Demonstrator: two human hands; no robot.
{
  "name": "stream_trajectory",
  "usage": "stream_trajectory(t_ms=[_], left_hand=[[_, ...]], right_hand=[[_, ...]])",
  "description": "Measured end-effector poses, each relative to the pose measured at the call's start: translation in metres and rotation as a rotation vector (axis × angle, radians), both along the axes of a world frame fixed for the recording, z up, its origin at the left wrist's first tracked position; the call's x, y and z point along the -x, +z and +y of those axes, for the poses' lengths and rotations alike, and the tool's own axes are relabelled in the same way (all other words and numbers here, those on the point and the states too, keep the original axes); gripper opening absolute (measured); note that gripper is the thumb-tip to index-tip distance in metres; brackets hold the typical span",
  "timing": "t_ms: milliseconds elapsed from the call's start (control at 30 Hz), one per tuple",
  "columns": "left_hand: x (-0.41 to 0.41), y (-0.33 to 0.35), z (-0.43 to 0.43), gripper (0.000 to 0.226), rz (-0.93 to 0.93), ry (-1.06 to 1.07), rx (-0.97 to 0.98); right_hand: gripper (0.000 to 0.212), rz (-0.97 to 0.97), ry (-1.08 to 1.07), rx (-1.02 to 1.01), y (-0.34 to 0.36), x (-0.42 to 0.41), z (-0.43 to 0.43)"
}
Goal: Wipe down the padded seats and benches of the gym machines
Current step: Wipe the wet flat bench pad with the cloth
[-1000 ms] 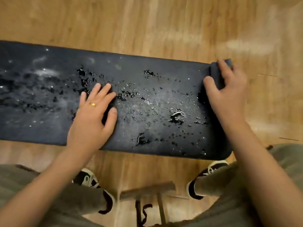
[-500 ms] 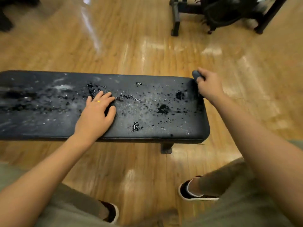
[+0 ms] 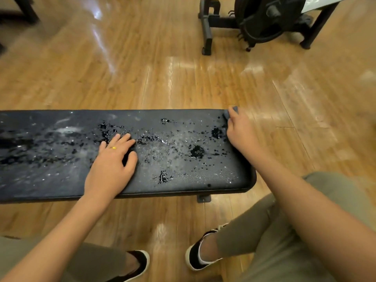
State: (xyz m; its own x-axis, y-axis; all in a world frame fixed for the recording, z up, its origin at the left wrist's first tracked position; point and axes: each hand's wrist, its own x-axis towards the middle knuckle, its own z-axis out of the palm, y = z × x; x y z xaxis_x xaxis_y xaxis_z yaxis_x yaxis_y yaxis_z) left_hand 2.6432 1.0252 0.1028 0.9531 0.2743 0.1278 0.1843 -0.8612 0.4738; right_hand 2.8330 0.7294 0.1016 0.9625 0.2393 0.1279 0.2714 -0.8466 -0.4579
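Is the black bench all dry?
No, wet drops cover the bench between the flat left hand and the right hand, which grips a cloth at the far corner.

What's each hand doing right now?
Left hand: open, flat on the bench pad.
Right hand: closed on a grey cloth at the pad's far corner.

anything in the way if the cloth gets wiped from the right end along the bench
Yes: the left hand rests flat on the bench mid-pad, in the path of the cloth. Between it and the right hand lie only water drops.
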Motion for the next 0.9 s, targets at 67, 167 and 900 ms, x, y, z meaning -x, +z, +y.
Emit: stream_trajectory(t_ms=[67,167,900], left_hand=[[-0.001,-0.002,0.002,0.038,0.002,-0.004,-0.011],[-0.001,-0.004,0.003,0.038,0.003,-0.008,-0.019],[-0.005,-0.003,0.002,0.036,-0.019,0.018,0.011]], right_hand=[[0.015,0.046,0.003,0.022,0.005,-0.030,0.007],[0.023,0.098,-0.036,0.010,0.003,-0.040,0.006],[0.052,0.041,-0.006,0.073,-0.004,0.093,-0.029]])
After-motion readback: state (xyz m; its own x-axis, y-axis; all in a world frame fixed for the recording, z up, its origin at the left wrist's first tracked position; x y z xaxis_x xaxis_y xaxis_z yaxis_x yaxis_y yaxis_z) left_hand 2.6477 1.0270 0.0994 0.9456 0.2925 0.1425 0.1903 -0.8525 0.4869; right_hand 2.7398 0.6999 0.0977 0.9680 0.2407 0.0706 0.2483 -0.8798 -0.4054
